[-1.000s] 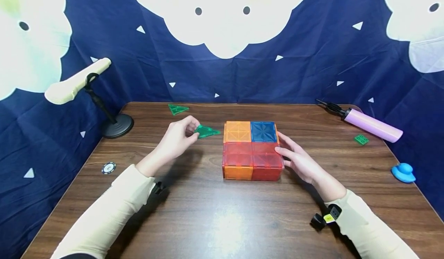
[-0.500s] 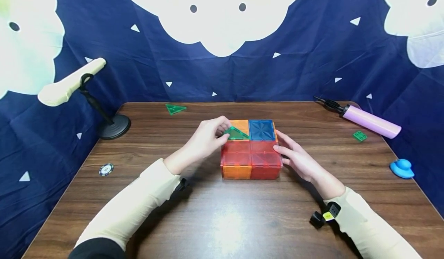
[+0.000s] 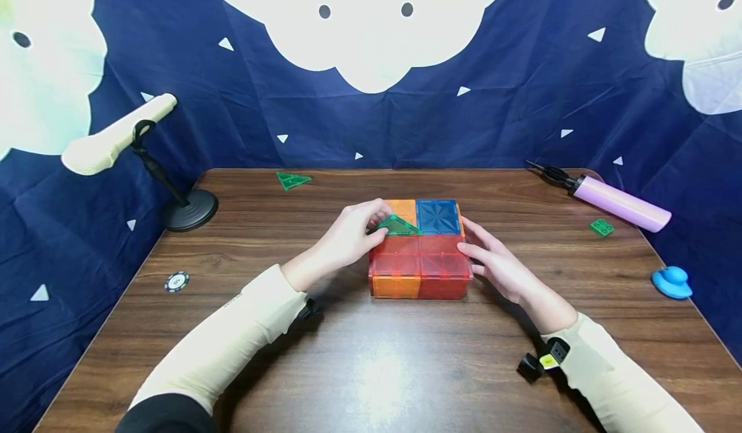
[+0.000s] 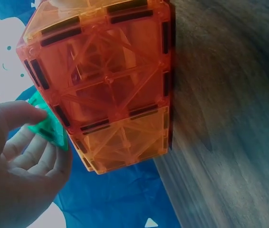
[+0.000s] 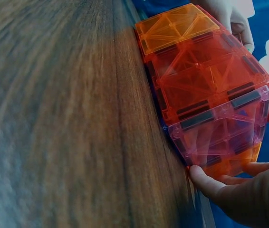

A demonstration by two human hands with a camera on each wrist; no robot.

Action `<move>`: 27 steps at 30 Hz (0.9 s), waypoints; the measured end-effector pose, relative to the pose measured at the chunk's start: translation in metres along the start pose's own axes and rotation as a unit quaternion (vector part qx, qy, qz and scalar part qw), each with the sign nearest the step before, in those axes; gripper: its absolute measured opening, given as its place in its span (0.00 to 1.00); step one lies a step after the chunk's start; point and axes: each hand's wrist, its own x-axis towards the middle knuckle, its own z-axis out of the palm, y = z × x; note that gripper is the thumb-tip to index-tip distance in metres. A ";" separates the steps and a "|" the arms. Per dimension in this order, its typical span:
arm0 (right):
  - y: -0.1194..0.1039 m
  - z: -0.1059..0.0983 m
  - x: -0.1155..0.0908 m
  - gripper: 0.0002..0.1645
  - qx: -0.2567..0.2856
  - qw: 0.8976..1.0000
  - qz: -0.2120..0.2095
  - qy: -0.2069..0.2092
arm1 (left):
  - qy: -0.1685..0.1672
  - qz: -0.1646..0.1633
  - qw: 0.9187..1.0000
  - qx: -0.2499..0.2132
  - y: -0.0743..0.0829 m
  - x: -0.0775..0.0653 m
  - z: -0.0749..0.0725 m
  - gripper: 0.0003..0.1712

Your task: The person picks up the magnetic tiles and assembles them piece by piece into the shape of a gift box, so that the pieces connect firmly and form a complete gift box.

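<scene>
A low box of see-through magnetic tiles (image 3: 418,267) stands on the table, its top red in front with one orange and one blue square behind. My left hand (image 3: 353,232) pinches a green triangular magnetic tile (image 3: 400,225) between thumb and fingers, over the top's left part. In the left wrist view that green tile (image 4: 50,127) is at the box's edge; I cannot tell whether it lies flat on top. My right hand (image 3: 503,267) rests against the box's right side with fingers extended. The right wrist view shows those fingertips (image 5: 202,176) touching the box wall.
Another green triangle tile (image 3: 293,180) lies at the back. A poker chip (image 3: 176,281) and a black stand (image 3: 188,207) are left. On the right are a pink hand pump (image 3: 620,203), a small green block (image 3: 601,227) and a blue hat-shaped piece (image 3: 672,282).
My left hand has carried the green triangle tile rightward from beside the box to over its top, then slightly further right. The right hand stays at the box's side.
</scene>
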 end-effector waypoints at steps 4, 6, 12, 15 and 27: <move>0.001 0.000 0.000 0.42 0.000 1.000 0.000 -0.001 | 0.001 0.000 0.999 -0.041 -0.007 -0.002 -0.007 0.11; 0.001 0.000 0.000 0.42 0.000 1.000 0.000 0.000 | 0.012 -0.007 0.999 -0.045 -0.014 -0.002 -0.014 0.11; 0.000 -0.001 0.000 0.42 0.000 1.000 0.000 0.000 | 0.081 -0.082 0.992 0.041 -0.058 0.006 -0.042 0.15; -0.001 -0.002 0.000 0.43 -0.002 1.000 -0.001 0.001 | 0.083 -0.133 0.983 0.091 -0.093 0.012 -0.051 0.14; 0.002 -0.002 0.000 0.44 0.000 1.000 0.004 0.006 | -0.088 -0.299 0.921 0.232 -0.171 -0.002 -0.076 0.37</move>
